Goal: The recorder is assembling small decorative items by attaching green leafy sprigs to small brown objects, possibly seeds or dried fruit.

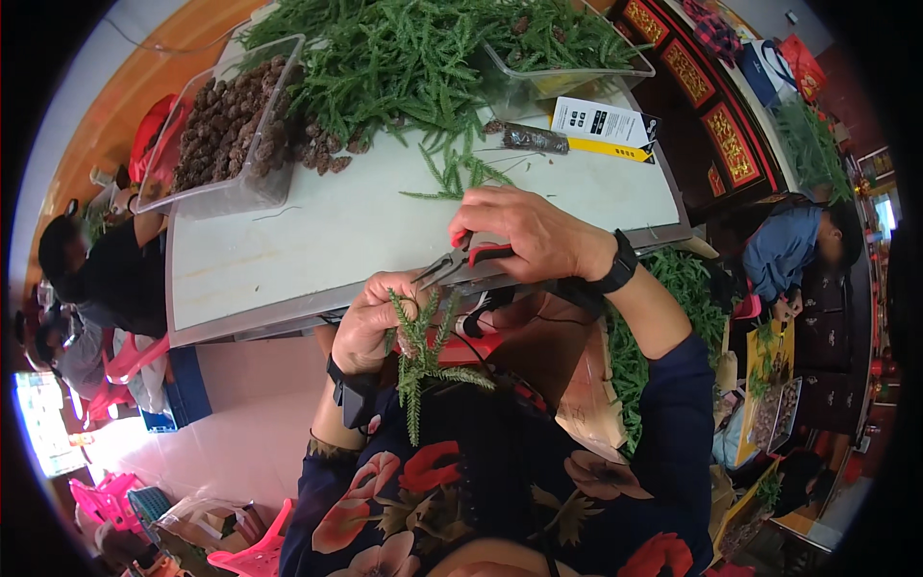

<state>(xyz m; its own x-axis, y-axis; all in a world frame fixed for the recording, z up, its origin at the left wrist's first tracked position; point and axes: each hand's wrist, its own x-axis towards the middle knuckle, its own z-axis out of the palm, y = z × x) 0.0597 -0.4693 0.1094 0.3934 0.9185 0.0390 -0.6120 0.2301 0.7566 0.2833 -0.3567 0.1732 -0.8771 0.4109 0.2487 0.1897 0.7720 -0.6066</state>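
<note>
My left hand (370, 322) is closed around the stem end of an artificial pine sprig (423, 361), whose green needled branches hang down in front of my chest. In my right hand (524, 231) is a pair of pliers (490, 253) with red and black handles. The jaws point down and left, reaching the top of the sprig beside my left fingertips. Whether they grip a wire there is too small to tell. Just beyond my right hand, a few loose green sprigs (461, 176) lie on the white table (336, 245).
A clear bin of brown pine cones (226, 178) stands at the table's left. Behind is a large heap of green sprigs (385, 67). A clear tub (538, 87), a white-and-yellow card (606, 130) and a dark roll (536, 139) sit at the right. Other people work on both sides.
</note>
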